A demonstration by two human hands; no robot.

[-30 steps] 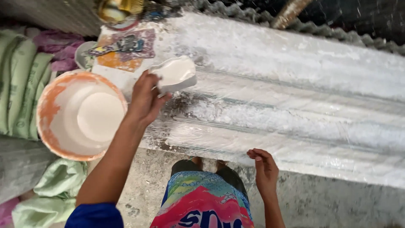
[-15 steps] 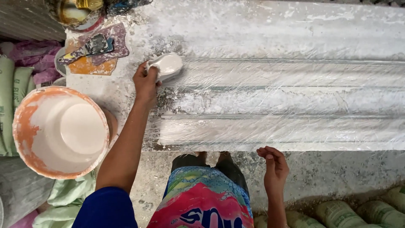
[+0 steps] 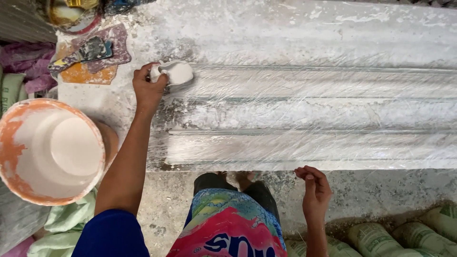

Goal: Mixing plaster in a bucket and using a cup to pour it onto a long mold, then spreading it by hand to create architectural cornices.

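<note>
My left hand (image 3: 148, 87) grips a small white plaster-coated scoop (image 3: 175, 72), held over the far left end of a long ribbed mould (image 3: 309, 119) wrapped in clear plastic film. White plaster streaks the mould's grooves under the film. My right hand (image 3: 313, 189) hangs at the mould's near edge, fingers loosely curled, pinching at the film's rim. An orange bucket (image 3: 28, 143) of white plaster stands at my left, below my left forearm.
A dirty putty knife (image 3: 88, 51) lies on stained orange and purple paper at the top left, next to a round tin (image 3: 71, 14). Green sacks (image 3: 395, 238) lie at the bottom right. Crumpled green cloth (image 3: 66, 221) sits under the bucket. Concrete floor is below me.
My left hand has carried the scoop from beside the bucket out to the far left end of the mould. My right hand stays at the near edge.
</note>
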